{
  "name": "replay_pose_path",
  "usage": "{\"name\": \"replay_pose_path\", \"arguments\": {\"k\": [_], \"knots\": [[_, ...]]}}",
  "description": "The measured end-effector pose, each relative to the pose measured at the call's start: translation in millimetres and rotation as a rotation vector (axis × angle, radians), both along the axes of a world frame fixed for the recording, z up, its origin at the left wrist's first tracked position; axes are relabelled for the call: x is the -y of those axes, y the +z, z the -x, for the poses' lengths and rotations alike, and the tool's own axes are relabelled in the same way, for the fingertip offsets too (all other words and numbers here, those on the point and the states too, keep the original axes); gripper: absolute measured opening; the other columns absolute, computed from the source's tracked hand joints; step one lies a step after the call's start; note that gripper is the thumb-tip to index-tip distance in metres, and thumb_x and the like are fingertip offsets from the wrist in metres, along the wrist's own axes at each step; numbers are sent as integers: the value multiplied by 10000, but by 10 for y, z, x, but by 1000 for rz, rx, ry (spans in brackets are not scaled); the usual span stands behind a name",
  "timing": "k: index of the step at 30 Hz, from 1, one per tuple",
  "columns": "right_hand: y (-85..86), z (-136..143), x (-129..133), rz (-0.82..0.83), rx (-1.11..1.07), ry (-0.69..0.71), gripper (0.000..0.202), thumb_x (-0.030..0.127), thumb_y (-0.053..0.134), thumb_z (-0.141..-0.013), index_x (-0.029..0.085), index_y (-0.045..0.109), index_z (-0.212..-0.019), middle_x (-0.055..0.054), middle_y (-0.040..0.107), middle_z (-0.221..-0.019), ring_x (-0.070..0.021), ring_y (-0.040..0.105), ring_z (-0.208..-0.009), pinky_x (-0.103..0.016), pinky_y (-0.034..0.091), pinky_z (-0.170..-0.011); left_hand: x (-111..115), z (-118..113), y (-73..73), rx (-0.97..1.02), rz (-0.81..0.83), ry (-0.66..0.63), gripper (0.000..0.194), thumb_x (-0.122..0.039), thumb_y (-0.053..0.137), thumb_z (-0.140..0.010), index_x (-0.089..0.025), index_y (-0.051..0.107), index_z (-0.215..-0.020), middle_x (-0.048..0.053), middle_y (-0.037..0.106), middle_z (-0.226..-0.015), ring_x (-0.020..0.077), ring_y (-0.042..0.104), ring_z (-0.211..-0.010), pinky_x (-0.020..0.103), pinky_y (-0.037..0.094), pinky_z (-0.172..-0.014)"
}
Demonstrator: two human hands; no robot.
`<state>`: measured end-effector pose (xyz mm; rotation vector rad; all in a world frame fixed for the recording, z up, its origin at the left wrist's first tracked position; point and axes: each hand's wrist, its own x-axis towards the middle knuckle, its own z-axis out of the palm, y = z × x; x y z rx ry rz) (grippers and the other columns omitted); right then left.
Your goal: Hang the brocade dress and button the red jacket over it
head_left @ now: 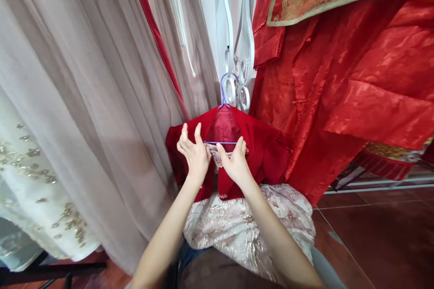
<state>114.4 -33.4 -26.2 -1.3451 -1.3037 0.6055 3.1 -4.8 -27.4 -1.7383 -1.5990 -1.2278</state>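
A dark red velvet jacket hangs in front of me on a purple hanger, its front parted. The hanger's thin straight bar crosses the opening. Just under the bar shows the top of a pale pink and gold patterned garment, which spreads down over my lap. My left hand is at the bar's left end, thumb and forefinger closed at the garment's edge, other fingers raised. At the bar's right part, my right hand has its fingers bent around the garment's top edge, thumb toward the middle. My fingers partly hide the grip.
A white scrolled metal stand bears the hanger. Long greyish-pink curtains fall at the left, beside a white gown with gold beading. Red satin garments with gold embroidery hang at the right above a red tiled floor.
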Motion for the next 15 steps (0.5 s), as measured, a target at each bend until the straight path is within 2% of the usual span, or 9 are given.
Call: {"name": "replay_pose_path", "arguments": {"k": [2,3,5,7,9,11,13,15], "knots": [[-80,-144,5,-59,92,-86,1048,712,420,-782,-61,146,-1435,-337,146,-1498,-402,91,-1419,-561,128,-1118,36,-27,-99,111,-45,0,735,-58,527,-738,-181,300,-1426,202,29,-1549,395,100,-1417,621,181,-1077],[-107,-230,-8,-86,139,-130,1026,703,407,-793,-64,158,-1427,-346,159,-1489,-406,116,-1412,-567,139,-1112,35,-10,-142,163,-64,-5,769,-40,520,-730,-182,259,-1440,192,-42,-1556,392,27,-1429,631,144,-1090],[-135,-418,-67,-138,228,-223,970,677,403,-811,-61,200,-1406,-356,212,-1462,-416,166,-1393,-581,169,-1095,0,83,-200,255,-98,-10,819,-41,540,-714,-161,206,-1452,194,-108,-1554,387,-29,-1432,620,112,-1111],[-132,-616,-158,-194,312,-310,889,635,418,-827,-37,253,-1384,-344,297,-1421,-417,223,-1367,-590,202,-1076,-61,239,-201,309,-113,-22,854,-49,570,-694,-136,196,-1457,196,-107,-1556,371,-30,-1437,562,126,-1140],[-107,-806,-262,-239,401,-354,809,594,431,-841,-17,305,-1357,-326,371,-1371,-409,290,-1331,-578,243,-1060,-119,425,-142,319,-97,-58,828,-47,569,-689,-136,256,-1450,179,-5,-1569,341,46,-1443,482,178,-1156],[-67,-973,-365,-260,479,-373,754,574,432,-849,-4,353,-1326,-313,421,-1329,-407,353,-1285,-572,267,-1045,-159,612,-33,310,-54,-105,731,-34,527,-703,-173,386,-1406,141,209,-1546,300,230,-1415,414,259,-1138],[-16,-1107,-461,-267,550,-382,718,566,433,-852,6,393,-1299,-303,452,-1303,-409,386,-1252,-574,267,-1042,-187,773,101,292,-20,-142,613,-31,486,-713,-217,545,-1294,94,406,-1463,269,414,-1323,378,334,-1092],[49,-1207,-543,-258,613,-392,676,550,438,-856,16,434,-1271,-294,479,-1287,-412,399,-1239,-578,265,-1038,-224,897,244,280,-14,-168,507,-38,476,-707,-222,661,-1141,70,528,-1365,255,527,-1216,355,389,-1034]]}}
